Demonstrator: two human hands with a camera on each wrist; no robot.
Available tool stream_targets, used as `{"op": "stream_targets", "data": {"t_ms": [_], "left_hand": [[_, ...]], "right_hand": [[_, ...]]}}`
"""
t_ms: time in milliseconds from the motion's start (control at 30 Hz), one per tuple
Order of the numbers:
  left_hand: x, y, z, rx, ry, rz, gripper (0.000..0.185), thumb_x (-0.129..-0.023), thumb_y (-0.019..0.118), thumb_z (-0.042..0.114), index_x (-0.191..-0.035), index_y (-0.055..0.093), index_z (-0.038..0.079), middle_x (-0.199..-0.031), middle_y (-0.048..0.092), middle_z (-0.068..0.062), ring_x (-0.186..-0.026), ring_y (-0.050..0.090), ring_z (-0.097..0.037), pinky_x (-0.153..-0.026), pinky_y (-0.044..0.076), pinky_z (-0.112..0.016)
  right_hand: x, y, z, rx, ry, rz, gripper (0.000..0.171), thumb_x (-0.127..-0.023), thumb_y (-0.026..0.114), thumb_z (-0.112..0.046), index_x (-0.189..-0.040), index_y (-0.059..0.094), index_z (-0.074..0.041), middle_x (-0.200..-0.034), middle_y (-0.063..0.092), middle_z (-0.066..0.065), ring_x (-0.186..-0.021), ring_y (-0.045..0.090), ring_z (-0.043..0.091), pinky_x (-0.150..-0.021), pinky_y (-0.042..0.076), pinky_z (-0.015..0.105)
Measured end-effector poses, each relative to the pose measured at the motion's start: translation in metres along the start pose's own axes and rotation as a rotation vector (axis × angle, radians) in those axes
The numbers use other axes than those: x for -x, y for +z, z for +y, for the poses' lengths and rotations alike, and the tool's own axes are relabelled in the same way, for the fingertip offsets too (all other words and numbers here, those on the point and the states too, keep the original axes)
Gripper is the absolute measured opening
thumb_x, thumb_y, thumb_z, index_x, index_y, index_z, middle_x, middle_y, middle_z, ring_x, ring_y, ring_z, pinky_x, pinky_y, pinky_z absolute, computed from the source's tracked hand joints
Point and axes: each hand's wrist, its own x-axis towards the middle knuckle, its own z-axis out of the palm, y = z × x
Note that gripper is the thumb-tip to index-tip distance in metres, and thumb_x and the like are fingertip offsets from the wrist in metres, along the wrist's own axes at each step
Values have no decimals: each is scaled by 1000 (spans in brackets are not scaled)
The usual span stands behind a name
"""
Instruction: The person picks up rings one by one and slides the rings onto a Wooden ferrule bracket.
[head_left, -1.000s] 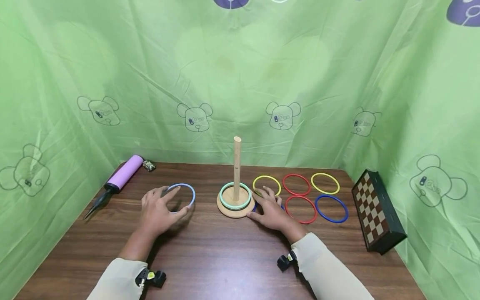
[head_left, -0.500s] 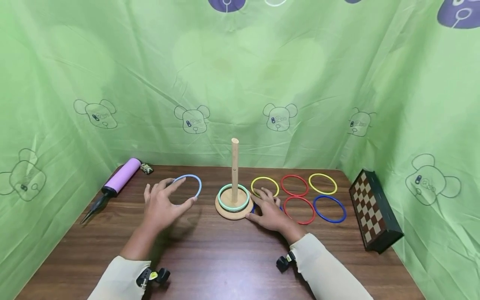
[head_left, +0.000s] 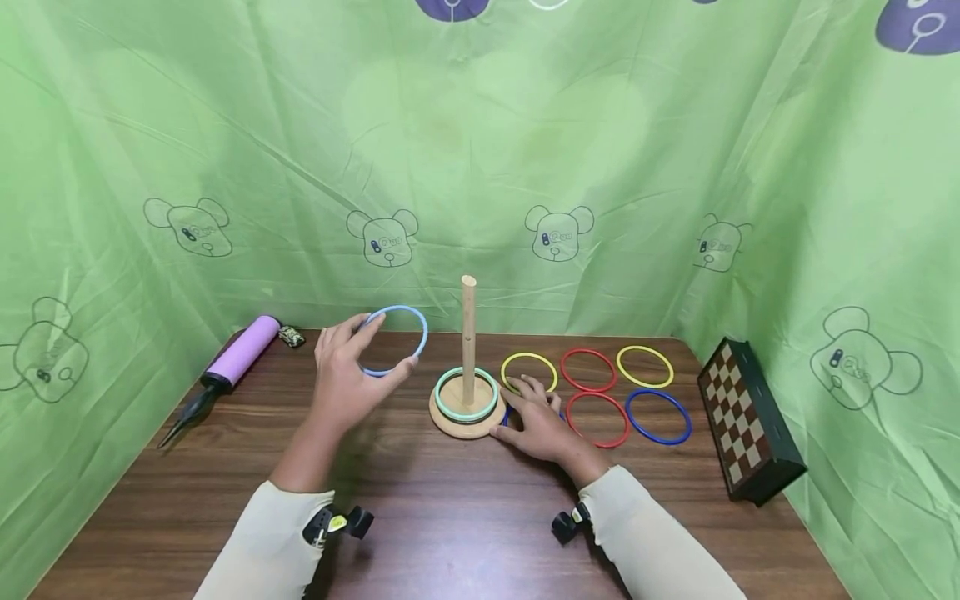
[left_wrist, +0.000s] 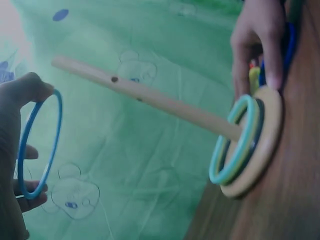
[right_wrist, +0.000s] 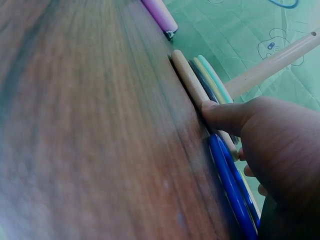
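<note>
My left hand (head_left: 347, 375) pinches a light blue ring (head_left: 425, 329) between thumb and fingers. The ring is raised over the table, to the left of a wooden ring-toss stand's peg (head_left: 468, 342). Around the foot of that peg lie a mint green ring (head_left: 467, 418) and darker and pale rings beneath it, on the round base (head_left: 444, 427). My right hand (head_left: 538, 421) holds the right edge of the base, its thumb (right_wrist: 225, 116) on the rim. Beneath this hand a dark blue ring (right_wrist: 230, 182) is partly hidden.
Right of the stand lie two yellow rings (head_left: 528, 356) (head_left: 645, 348), two red rings (head_left: 588, 351) (head_left: 597, 447) and a blue ring (head_left: 658, 442). A chessboard box (head_left: 750, 421) stands at the right edge. A purple hand pump (head_left: 243, 350) and small packet (head_left: 292, 337) lie back left, before green curtains.
My left hand has lifted the light blue ring off the table and carried it up and rightward, closer to the peg. The right hand has stayed at the base.
</note>
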Motion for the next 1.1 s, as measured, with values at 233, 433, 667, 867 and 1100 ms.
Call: {"op": "stream_targets", "data": {"t_ms": [233, 433, 667, 867, 1100], "left_hand": [[-16, 6, 23, 79, -31, 74, 78, -76, 93, 36, -143, 72, 3, -139, 67, -28, -127, 56, -50, -116, 30, -70], [-31, 7, 40, 110, -42, 110, 78, -74, 97, 39, -141, 74, 7, -139, 69, -25, -128, 58, -46, -112, 35, -67], [-51, 6, 59, 102, -7, 146, 79, -74, 97, 44, -141, 74, 7, -141, 70, -22, -127, 60, -44, -112, 36, -67], [-63, 12, 68, 92, 23, 142, 86, -73, 96, 44, -143, 70, 1, -143, 69, -25, -130, 59, -47, -113, 39, -68], [-66, 21, 69, 39, 56, 84, 83, -77, 92, 46, -146, 70, 6, -143, 67, -25, -129, 56, -47, -113, 36, -67]], "right_hand": [[1, 0, -1, -3, 9, -1, 82, -98, 79, -50, -166, 48, -16, -176, 38, 13, -167, 19, 45, -120, 17, 77], [-1, 1, 2, 5, -9, 14, 81, -98, 79, -51, -165, 50, -15, -175, 39, 13, -167, 21, 45, -118, 20, 76], [-1, 1, 3, 12, -13, 11, 82, -98, 79, -50, -166, 49, -16, -176, 39, 13, -167, 20, 45, -119, 19, 76], [-1, 1, 2, 6, -15, 6, 82, -99, 79, -51, -166, 49, -16, -176, 39, 13, -167, 19, 44, -119, 19, 75], [-1, 1, 2, 3, -23, 9, 82, -99, 79, -50, -167, 47, -17, -176, 39, 13, -167, 19, 44, -119, 20, 74]]}}
